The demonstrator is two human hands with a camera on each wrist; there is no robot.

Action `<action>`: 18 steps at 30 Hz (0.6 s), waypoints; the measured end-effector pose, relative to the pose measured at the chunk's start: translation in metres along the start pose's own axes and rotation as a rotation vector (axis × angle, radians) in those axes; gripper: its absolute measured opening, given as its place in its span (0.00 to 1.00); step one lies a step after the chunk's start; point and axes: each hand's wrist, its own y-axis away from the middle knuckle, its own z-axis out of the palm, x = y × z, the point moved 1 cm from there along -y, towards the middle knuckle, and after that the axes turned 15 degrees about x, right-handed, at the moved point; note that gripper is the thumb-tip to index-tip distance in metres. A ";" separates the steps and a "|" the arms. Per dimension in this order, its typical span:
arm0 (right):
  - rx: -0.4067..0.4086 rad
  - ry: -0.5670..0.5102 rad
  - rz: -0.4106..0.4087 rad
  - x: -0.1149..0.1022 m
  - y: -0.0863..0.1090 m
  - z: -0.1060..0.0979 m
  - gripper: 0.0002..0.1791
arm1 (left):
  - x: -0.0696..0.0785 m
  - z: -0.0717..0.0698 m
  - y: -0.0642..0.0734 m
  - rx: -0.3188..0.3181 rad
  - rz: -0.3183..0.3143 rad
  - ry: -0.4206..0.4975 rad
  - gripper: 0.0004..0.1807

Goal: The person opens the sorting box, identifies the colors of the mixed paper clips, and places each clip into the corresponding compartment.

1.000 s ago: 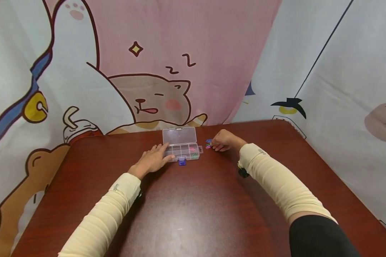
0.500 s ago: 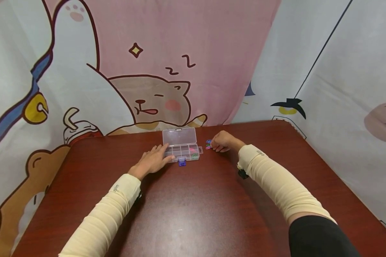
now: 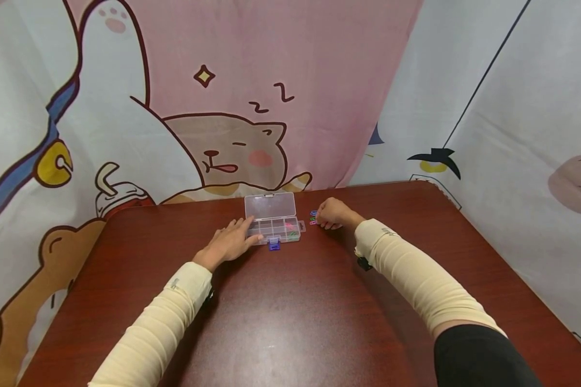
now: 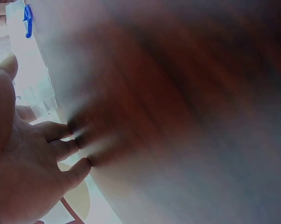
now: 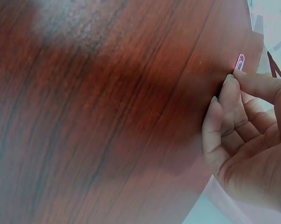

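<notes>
A clear plastic compartment box (image 3: pixel 266 233) stands with its lid raised at the far side of the table. My left hand (image 3: pixel 229 240) rests at the box's left end, fingers spread and mostly straight, thumb along the front edge. In the left wrist view three fingertips of the left hand (image 4: pixel 35 149) touch the table beyond the box. To the right of the box, my right hand (image 3: pixel 332 213) is over a small group of coloured paper clips (image 3: pixel 313 213). The right wrist view shows thumb and finger of the right hand (image 5: pixel 247 121) pinching the end of a pink paper clip (image 5: pixel 240 59).
Pink clips (image 3: pixel 289 226) and green clips (image 3: pixel 292 234) lie in the box's right-hand compartments. A blue latch (image 3: pixel 274 245) hangs at its front. The brown wooden table (image 3: pixel 276 312) ends at a printed curtain (image 3: pixel 339 97) behind.
My right hand has shifted slightly at the paper clips, its fingers drawing closer together and the wrist moving a little left. The left hand and the box stay put.
</notes>
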 end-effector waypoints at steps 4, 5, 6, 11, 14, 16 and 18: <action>-0.010 0.023 -0.010 -0.001 0.002 0.000 0.05 | 0.000 0.000 0.001 0.003 -0.002 0.004 0.41; -0.015 0.029 -0.013 -0.001 0.002 0.000 0.06 | 0.000 0.000 0.001 0.003 -0.003 0.004 0.41; -0.020 0.036 -0.017 -0.001 0.002 -0.001 0.06 | 0.000 0.000 0.001 0.003 -0.003 0.003 0.41; -0.055 0.065 -0.029 -0.001 0.000 -0.003 0.07 | 0.000 0.000 0.000 0.005 0.004 0.001 0.41; -0.087 0.064 -0.024 -0.003 0.000 -0.005 0.08 | 0.000 0.000 -0.001 0.007 0.007 0.002 0.41; -0.109 0.048 -0.007 -0.004 0.001 -0.007 0.08 | 0.000 0.000 -0.001 0.009 0.006 0.005 0.41; -0.126 0.025 0.018 -0.005 0.001 -0.008 0.09 | 0.000 0.000 0.000 0.006 0.003 0.009 0.41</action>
